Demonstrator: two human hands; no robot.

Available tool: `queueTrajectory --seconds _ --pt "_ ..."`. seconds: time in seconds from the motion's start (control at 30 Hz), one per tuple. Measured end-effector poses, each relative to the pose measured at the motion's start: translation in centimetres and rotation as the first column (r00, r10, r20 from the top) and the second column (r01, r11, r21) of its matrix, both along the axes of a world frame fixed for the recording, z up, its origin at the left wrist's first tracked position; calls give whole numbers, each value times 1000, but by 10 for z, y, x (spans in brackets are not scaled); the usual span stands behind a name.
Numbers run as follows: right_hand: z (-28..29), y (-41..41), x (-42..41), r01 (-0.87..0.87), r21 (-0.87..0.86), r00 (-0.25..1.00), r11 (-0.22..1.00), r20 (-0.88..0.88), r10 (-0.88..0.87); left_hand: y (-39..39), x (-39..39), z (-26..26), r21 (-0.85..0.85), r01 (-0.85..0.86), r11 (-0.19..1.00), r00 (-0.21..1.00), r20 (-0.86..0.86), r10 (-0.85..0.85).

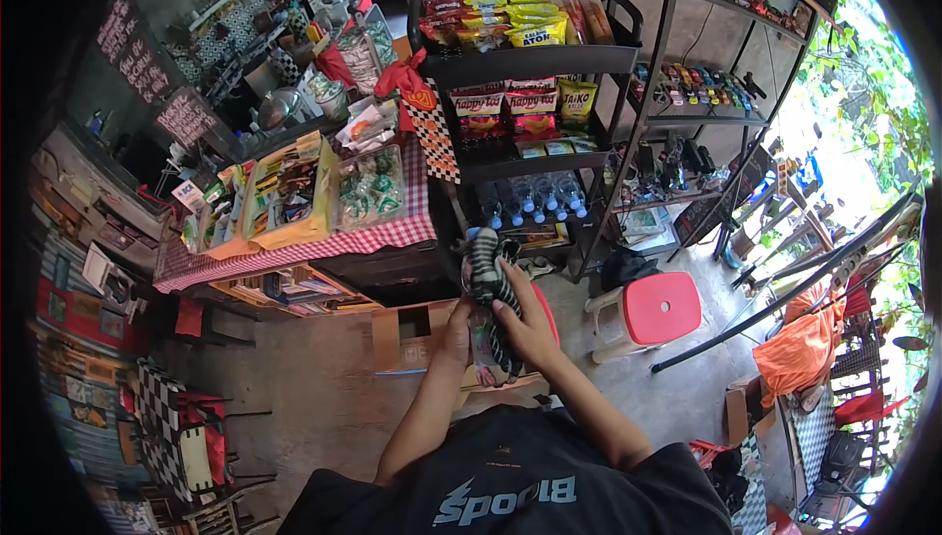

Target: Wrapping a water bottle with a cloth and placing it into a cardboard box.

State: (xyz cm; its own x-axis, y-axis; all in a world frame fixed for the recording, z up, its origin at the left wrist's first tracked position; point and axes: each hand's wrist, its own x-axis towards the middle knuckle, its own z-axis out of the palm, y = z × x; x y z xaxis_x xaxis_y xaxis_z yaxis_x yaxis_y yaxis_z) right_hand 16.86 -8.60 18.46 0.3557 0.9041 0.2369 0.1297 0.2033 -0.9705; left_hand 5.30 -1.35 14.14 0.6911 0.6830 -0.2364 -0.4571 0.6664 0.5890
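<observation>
In front of my torso, both hands hold a clear plastic bottle [486, 347] with a blue cap, together with a black-and-white striped cloth [494, 277]. My left hand [460, 329] grips the lower left side of the bottle. My right hand [526, 318] presses the cloth against the bottle from the right, its fingers spread over the folds. The cloth covers much of the bottle and hangs down its right side. Just beyond, several capped water bottles [541, 200] lie on the lowest visible tier of a black rack [530, 60].
Snack bags [537, 31] fill the rack's upper tiers. At left stands a counter with a red checkered cloth [302, 259] and sachet boxes. A red-topped stool [662, 307] stands at right, a cardboard box [386, 340] below the counter, and a metal shelf [706, 121] with toy cars behind.
</observation>
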Motion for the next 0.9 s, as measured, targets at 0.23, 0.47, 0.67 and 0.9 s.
queueTrajectory --seconds 0.23,0.47,0.67,0.9 --pt "11 -30 36 34 -25 838 999 545 -15 -15 43 10 73 -145 987 988 64 141" --pt "7 -29 94 -70 28 967 997 245 61 -43 64 -14 -21 3 1000 999 32 -3" --pt "1 -27 120 23 35 997 999 71 -25 -62 88 20 -7 37 999 990 -135 -37" --pt "25 -33 103 -273 109 674 956 730 110 -61 77 -23 21 14 1000 998 -60 -12"
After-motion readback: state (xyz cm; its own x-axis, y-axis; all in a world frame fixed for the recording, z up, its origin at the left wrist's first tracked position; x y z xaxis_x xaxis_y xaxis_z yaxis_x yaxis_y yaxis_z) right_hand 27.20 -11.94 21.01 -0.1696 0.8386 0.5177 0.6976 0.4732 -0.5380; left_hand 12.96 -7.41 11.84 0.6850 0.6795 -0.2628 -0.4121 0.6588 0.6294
